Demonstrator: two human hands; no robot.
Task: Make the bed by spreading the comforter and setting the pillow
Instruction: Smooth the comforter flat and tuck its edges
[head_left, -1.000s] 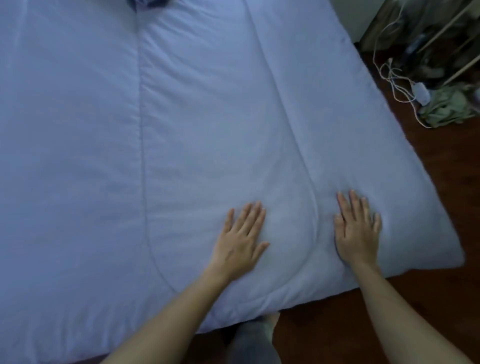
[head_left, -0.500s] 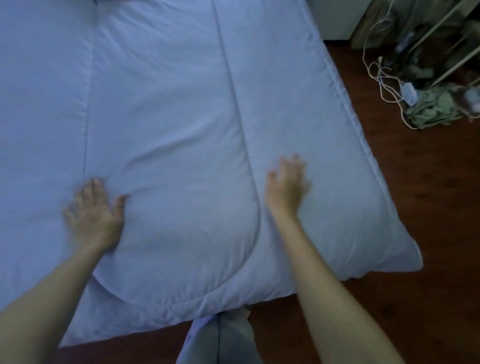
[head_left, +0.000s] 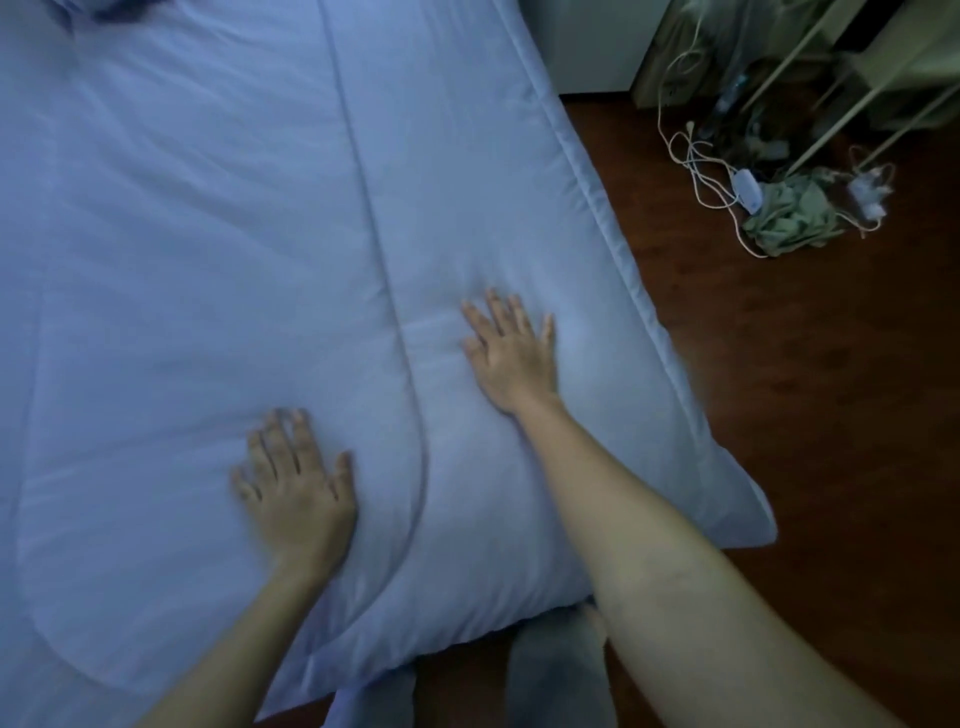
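So both hands, left (head_left: 293, 493) and right (head_left: 511, 351), have slid back together, flat, open and empty on the comforter (head_left: 208, 260), meaning smoothing's nearly done.

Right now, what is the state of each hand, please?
Left hand: open, flat on the comforter, holding nothing.
Right hand: open, flat on the comforter, holding nothing.

just the one head cam here, looking steeply down from right above the comforter (head_left: 208, 260) at its near corner, close in, with floor (head_left: 805, 415) down the frame's right side
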